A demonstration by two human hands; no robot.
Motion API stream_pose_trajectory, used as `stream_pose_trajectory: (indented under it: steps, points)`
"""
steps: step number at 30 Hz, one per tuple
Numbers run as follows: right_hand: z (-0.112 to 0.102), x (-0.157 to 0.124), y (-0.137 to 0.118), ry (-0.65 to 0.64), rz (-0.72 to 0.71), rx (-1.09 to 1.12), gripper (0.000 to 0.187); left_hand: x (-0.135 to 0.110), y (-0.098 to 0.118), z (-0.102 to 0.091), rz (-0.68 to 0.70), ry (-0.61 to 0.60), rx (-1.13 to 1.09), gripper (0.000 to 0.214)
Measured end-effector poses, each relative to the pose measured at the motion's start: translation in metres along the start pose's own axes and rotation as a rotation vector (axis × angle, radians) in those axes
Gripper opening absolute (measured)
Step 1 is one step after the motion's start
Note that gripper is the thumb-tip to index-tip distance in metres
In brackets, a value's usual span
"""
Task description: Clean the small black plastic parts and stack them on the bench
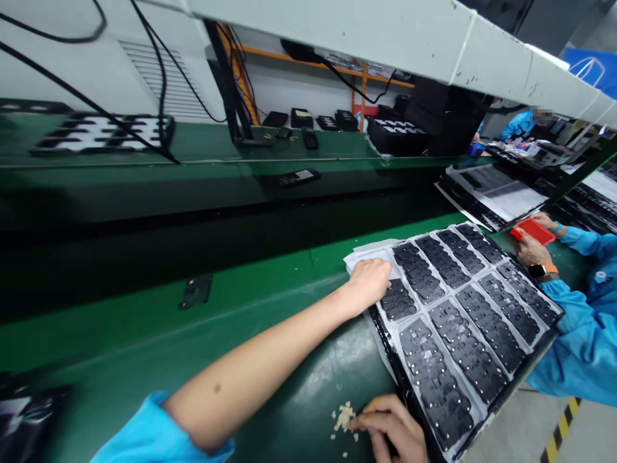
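Observation:
My left hand (369, 283) reaches across the green bench and rests on the near-left corner of a tray (436, 302), fingers curled over a black keypad part (398, 301) in one pocket. The tray is white with rows of black parts in its pockets. My right hand (393, 427) sits low at the bench's front edge, fingertips pinched on a small heap of pale bits (343, 419). Whether it holds one I cannot tell.
A co-worker in a blue coat at the right holds a red case (533, 229) with both hands. A single black part (195, 290) lies on the green conveyor edge. Stacks of black trays (398, 136) and a remote (292, 177) sit beyond the belt.

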State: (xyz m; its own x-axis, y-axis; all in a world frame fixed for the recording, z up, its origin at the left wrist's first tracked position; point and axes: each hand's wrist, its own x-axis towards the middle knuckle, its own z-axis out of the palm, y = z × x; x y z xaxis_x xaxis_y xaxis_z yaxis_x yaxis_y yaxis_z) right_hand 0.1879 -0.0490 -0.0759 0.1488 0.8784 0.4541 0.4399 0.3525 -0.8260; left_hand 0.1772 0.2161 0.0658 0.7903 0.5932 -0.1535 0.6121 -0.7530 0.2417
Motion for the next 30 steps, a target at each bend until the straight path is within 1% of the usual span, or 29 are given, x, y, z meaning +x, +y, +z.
stream_pose_trajectory:
  steps: [4,7,10,14,17,20,22,24,27,29,30]
  points:
    - [-0.005,0.002,0.001,-0.015,-0.022,-0.005,0.04,0.0,0.002,0.004,-0.04,0.018,0.013,0.017]
    - [-0.008,0.004,-0.001,-0.049,-0.035,-0.014,0.041,-0.003,0.004,0.004,-0.059,0.034,0.02,0.02]
    - [-0.008,0.005,-0.003,-0.022,-0.077,-0.035,0.041,-0.007,0.005,0.005,-0.054,0.044,0.02,0.024]
    - [-0.006,0.007,-0.006,0.023,-0.094,-0.059,0.041,-0.011,0.004,0.006,-0.05,0.023,0.012,0.024]
    - [-0.007,0.009,-0.007,0.001,-0.104,-0.074,0.047,-0.012,0.002,0.008,-0.05,0.009,0.0,0.025]
    - [-0.008,0.011,-0.007,-0.024,-0.155,-0.123,0.054,-0.011,0.0,0.009,-0.039,-0.007,-0.017,0.029]
    - [-0.008,0.011,-0.007,-0.025,-0.183,-0.168,0.056,-0.008,-0.002,0.01,-0.033,-0.02,-0.03,0.031]
    - [-0.007,0.011,-0.006,-0.017,-0.166,-0.191,0.053,-0.004,-0.004,0.008,-0.032,-0.038,-0.046,0.033]
    - [-0.005,0.008,-0.004,0.006,-0.125,-0.18,0.039,0.004,-0.003,0.005,-0.05,-0.08,-0.074,0.035]
    - [-0.005,0.006,-0.004,0.01,-0.144,-0.184,0.034,0.008,0.003,0.003,-0.079,-0.115,-0.094,0.035]
    - [-0.006,0.005,-0.004,0.004,-0.162,-0.203,0.035,0.01,0.006,0.002,-0.096,-0.132,-0.106,0.035]
